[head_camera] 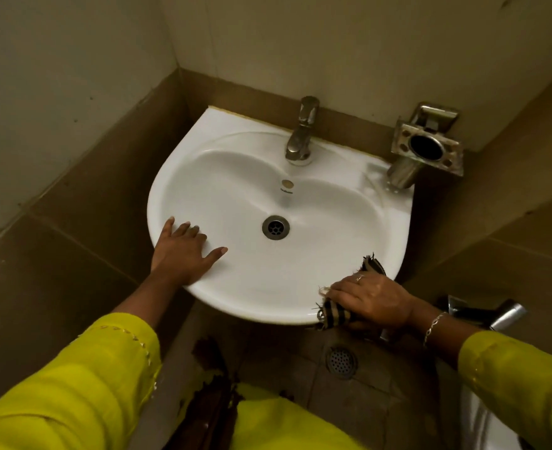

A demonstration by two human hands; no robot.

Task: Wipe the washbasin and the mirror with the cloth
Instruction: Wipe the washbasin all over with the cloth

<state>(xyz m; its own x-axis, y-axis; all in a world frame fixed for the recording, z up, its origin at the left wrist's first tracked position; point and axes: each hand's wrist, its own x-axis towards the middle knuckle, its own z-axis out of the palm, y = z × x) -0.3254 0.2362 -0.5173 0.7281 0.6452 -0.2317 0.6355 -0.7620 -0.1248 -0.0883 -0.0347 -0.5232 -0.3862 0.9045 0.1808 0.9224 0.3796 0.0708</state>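
A white washbasin [235, 177] is fixed in the wall corner, with a metal tap [300, 134] at its back and a drain [275, 227] in the bowl. My left hand [180, 251] lies flat on the basin's front left rim, fingers spread, holding nothing. My right hand [372, 300] presses a dark striped cloth [334, 315] onto the front right rim; frayed cloth ends stick out above and below the fingers. No mirror is in view.
A metal holder [427, 147] with a round opening is mounted on the wall right of the tap. Below the basin lie a floor drain [341, 362] and brown tiles. A metal fitting [495, 315] shows behind my right wrist.
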